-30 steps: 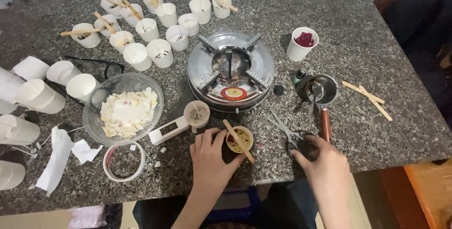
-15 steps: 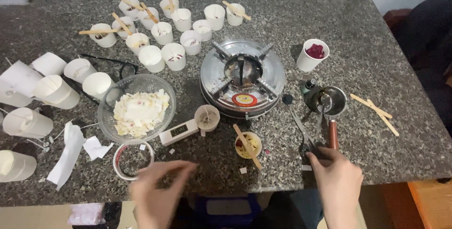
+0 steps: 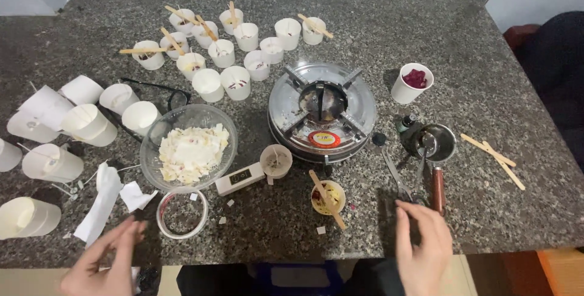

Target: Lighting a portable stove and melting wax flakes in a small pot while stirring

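My left hand point(image 3: 104, 261) hovers open at the table's front left edge, holding nothing, near a crumpled white paper strip point(image 3: 102, 201) and a roll of tape point(image 3: 182, 214). My right hand point(image 3: 423, 248) rests open at the front edge, fingertips just below the scissors point(image 3: 398, 177) and beside the wooden handle of a small metal pot point(image 3: 435, 144). A small yellow cup point(image 3: 328, 197) with a wooden stick across it stands free between my hands.
A round metal stove point(image 3: 322, 112) sits mid-table. Left of it stand a glass bowl of white wax flakes point(image 3: 189, 147), a small scale point(image 3: 241, 178) and many white paper cups point(image 3: 220, 46). A cup of red petals point(image 3: 412, 82) and loose wooden sticks point(image 3: 493, 155) lie right.
My left hand let go of the yellow cup and swung left to the table's front edge. My right hand released the scissors and drew back slightly. The view tilted down.
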